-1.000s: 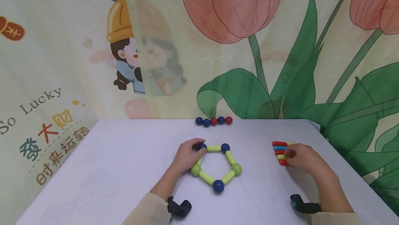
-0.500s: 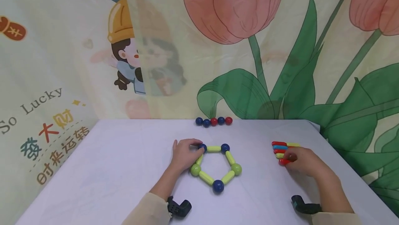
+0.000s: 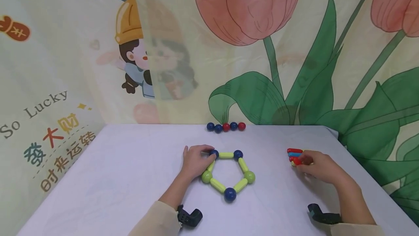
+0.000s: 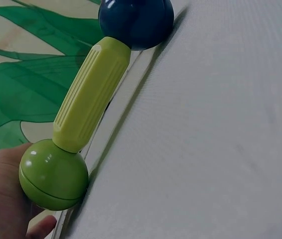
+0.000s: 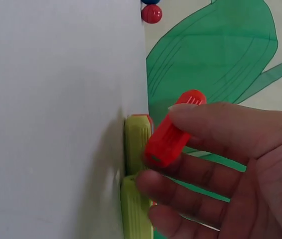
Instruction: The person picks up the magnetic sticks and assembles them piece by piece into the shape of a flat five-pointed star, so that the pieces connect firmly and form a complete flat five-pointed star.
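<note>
Pinches red stick [image 5: 169,137] in right hand [image 3: 320,167] just beside other sticks [image 3: 295,154], far-left blue ball [image 3: 215,153] of pentagon [image 3: 240,184] in left hand [image 3: 195,161]. May scatter other sticks by brushing, or warp pentagon by tugging.

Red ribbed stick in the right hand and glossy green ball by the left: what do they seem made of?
Red ribbed stick: probably moulded plastic, slightly glossy, judging by its crisp grooves. Glossy green ball: likely hard plastic, given its sharp highlights and seam line; what's inside isn't visible.
</note>
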Action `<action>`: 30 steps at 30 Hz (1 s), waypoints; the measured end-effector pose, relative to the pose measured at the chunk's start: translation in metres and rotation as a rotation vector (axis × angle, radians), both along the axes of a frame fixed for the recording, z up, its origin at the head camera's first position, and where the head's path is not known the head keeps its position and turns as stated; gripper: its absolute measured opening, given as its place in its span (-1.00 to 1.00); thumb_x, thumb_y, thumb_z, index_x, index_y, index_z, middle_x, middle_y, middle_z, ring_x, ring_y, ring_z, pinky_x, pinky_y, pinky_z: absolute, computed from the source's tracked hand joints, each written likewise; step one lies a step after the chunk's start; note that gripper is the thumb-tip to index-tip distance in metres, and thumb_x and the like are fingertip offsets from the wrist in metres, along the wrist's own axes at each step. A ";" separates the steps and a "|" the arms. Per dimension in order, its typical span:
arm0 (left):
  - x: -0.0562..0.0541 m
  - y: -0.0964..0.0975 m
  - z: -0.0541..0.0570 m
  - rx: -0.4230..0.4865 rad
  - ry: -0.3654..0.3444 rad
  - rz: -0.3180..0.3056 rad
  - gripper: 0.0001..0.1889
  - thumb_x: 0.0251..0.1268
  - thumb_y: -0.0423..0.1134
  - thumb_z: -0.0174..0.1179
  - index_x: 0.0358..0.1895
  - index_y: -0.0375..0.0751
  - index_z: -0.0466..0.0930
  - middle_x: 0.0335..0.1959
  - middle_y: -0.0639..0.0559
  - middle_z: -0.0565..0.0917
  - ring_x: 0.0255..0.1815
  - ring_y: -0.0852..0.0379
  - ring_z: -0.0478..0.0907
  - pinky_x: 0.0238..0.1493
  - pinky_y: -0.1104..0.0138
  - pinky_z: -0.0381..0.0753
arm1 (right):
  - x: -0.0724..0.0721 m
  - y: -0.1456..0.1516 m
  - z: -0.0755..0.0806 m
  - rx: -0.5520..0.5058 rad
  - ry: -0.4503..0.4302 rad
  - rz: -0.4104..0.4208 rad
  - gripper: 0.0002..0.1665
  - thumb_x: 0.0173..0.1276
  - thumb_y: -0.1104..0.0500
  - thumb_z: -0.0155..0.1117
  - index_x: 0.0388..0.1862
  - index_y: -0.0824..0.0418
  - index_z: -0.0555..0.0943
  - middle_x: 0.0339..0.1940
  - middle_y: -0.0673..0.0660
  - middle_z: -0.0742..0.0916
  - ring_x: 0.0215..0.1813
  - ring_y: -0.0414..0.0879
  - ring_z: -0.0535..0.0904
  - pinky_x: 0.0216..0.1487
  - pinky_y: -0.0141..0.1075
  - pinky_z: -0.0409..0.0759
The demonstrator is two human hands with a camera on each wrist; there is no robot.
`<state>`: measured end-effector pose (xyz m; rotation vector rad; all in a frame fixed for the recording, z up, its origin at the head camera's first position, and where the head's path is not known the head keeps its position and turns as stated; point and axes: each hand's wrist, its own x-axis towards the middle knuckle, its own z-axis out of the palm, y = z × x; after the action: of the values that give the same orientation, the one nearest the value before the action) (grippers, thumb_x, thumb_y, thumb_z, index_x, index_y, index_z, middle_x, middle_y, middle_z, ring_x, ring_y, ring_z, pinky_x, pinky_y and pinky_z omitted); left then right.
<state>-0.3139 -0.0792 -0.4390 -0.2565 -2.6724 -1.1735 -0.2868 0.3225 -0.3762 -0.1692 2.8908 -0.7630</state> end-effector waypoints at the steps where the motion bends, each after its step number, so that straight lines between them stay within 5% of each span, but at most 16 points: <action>1: 0.000 0.000 0.000 0.000 0.000 0.000 -0.72 0.30 -0.11 0.36 0.03 -0.05 0.78 0.03 -0.01 0.81 0.33 -0.14 0.58 0.57 -0.40 -0.20 | 0.000 -0.003 0.000 0.002 0.014 0.007 -0.58 0.28 0.10 0.49 -0.01 0.29 0.60 -0.09 0.23 0.70 -0.09 0.04 0.57 -0.23 -0.16 0.73; 7: 0.000 0.000 0.000 0.001 -0.004 -0.008 -0.71 0.31 -0.11 0.35 0.04 -0.06 0.77 0.04 -0.01 0.81 0.33 -0.14 0.59 0.59 -0.37 -0.19 | -0.007 -0.035 -0.003 -0.006 0.052 0.018 -0.58 0.34 0.14 0.43 0.09 0.31 0.60 -0.09 0.23 0.72 -0.08 0.05 0.60 -0.19 -0.14 0.74; 18: 0.000 -0.001 0.000 0.052 -0.015 -0.047 -0.70 0.33 -0.15 0.34 0.07 -0.12 0.75 0.04 -0.04 0.80 0.27 -0.11 0.63 0.59 -0.14 0.16 | -0.024 -0.094 -0.017 -0.059 0.029 0.022 -0.66 0.27 0.12 0.50 0.02 0.12 0.69 -0.12 0.13 0.71 -0.12 -0.02 0.57 -0.24 -0.22 0.71; 30: 0.000 -0.001 0.001 0.056 -0.015 -0.044 -0.70 0.33 -0.16 0.33 0.07 -0.12 0.75 0.03 -0.05 0.80 0.29 -0.13 0.62 0.61 -0.18 0.09 | -0.033 -0.124 -0.023 -0.090 -0.002 0.052 -0.71 0.30 0.15 0.47 -0.01 0.13 0.70 -0.16 0.12 0.71 -0.14 -0.02 0.56 -0.20 -0.23 0.69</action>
<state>-0.3134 -0.0802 -0.4379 -0.3001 -2.6546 -1.2667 -0.3197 0.1983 -0.3994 -0.2528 2.8390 -0.8839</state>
